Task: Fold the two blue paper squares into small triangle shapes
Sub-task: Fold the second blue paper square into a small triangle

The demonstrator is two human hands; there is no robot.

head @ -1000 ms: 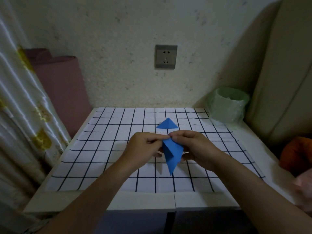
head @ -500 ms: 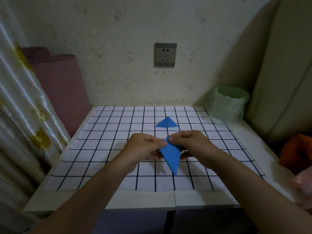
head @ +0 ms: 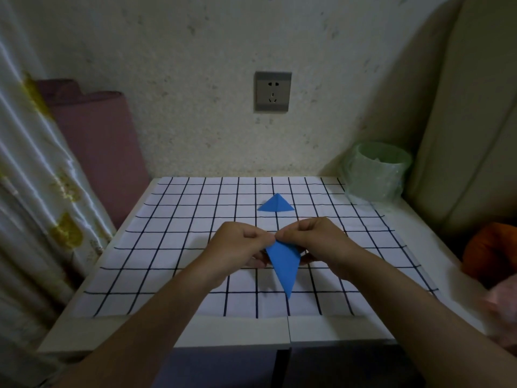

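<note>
Both hands, left [head: 237, 245] and right [head: 316, 239], pinch the second paper [head: 284, 261] at its top corner, lifted for creasing, one triangle [head: 276, 204] already parked behind.

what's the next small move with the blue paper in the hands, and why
Probably fold the hanging tip up to the pinched corner. The left hand and right hand both pinch the folded blue paper at its top corner. It hangs as a long triangle and looks longer than the finished small triangle on the checked cloth.
</note>
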